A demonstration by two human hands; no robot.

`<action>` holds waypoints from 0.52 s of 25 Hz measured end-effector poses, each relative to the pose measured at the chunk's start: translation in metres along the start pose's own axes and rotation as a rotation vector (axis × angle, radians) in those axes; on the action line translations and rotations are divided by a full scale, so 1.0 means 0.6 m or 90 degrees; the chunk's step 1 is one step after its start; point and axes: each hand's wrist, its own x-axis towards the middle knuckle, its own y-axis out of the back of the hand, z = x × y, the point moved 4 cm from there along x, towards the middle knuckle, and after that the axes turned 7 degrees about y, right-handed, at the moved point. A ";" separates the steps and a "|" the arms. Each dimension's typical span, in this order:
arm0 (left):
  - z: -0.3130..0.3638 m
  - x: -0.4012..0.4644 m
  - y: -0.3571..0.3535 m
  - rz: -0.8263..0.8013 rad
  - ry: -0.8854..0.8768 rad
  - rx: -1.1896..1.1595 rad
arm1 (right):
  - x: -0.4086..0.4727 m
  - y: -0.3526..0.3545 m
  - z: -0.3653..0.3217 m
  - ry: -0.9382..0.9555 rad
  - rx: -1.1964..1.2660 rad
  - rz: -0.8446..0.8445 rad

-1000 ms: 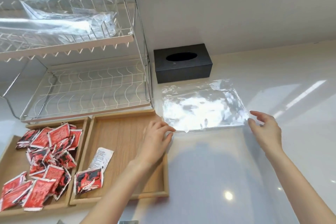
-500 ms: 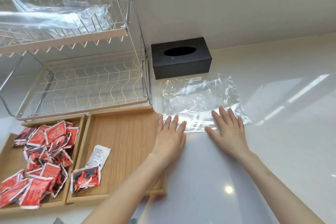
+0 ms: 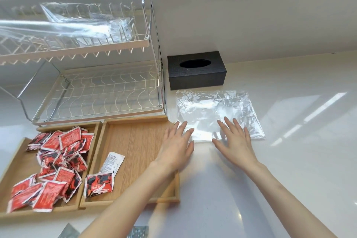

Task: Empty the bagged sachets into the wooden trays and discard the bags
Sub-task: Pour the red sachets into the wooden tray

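Note:
An empty clear plastic bag (image 3: 216,108) lies flat on the white counter, right of the wooden trays. My left hand (image 3: 176,144) rests flat with straight fingers on the bag's near left corner, partly over the right tray's edge. My right hand (image 3: 234,139) presses flat on the bag's near edge. The left wooden tray (image 3: 21,147) holds a heap of red sachets (image 3: 56,152). The right wooden tray (image 3: 139,141) holds one red-black sachet (image 3: 99,183) and one white sachet (image 3: 113,162).
A wire dish rack (image 3: 96,92) stands behind the trays; more clear plastic bags (image 3: 77,25) lie on its upper shelf. A black tissue box (image 3: 196,69) sits against the wall just behind the flat bag. White counter extends to the right.
My hands moved from pinching the bag's near corners to lying flat on its near edge. The bag now looks smoother and flatter on the counter.

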 end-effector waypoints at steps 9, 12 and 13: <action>-0.066 -0.089 0.056 0.070 0.054 -0.035 | -0.042 0.020 -0.129 0.105 -0.034 -0.007; -0.096 -0.118 0.090 0.117 0.067 -0.032 | -0.054 0.026 -0.181 0.143 -0.035 0.000; -0.106 -0.124 0.105 0.133 0.068 -0.027 | -0.056 0.029 -0.197 0.153 -0.035 0.004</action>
